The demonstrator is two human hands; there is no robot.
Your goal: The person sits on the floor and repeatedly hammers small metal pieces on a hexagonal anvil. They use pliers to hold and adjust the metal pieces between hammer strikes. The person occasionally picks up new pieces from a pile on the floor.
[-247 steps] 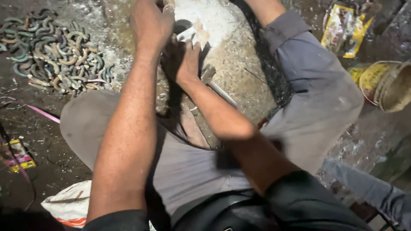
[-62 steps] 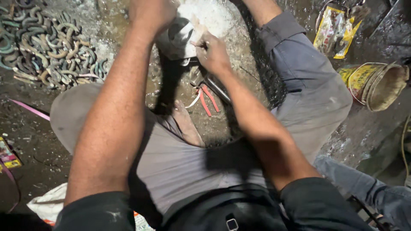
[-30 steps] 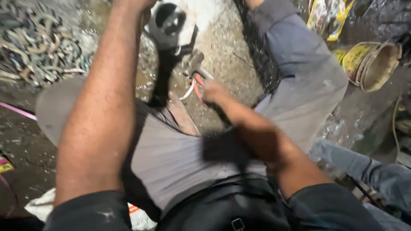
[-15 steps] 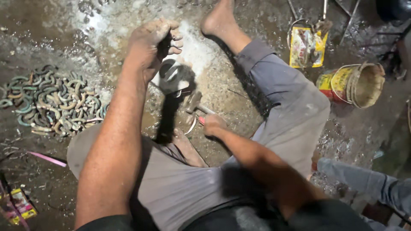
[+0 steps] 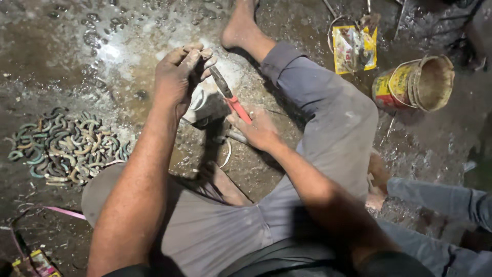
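Right hand [image 5: 259, 131] grips red-handled pliers [image 5: 229, 94] — tips beside the clenched left hand [image 5: 180, 76].

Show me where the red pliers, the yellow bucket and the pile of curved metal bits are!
red-handled pliers [image 5: 237, 106], head view, red handle.
yellow bucket [image 5: 397, 82], head view, outer side.
pile of curved metal pieces [image 5: 66, 146], head view, middle.

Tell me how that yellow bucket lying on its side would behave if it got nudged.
The yellow bucket lies on its side with its open mouth facing right, so a nudge would probably roll it along its round wall. It looks empty, so likely light and easy to shift. The wet, gritty floor might slow the roll, and its grimy surface may feel slippery.
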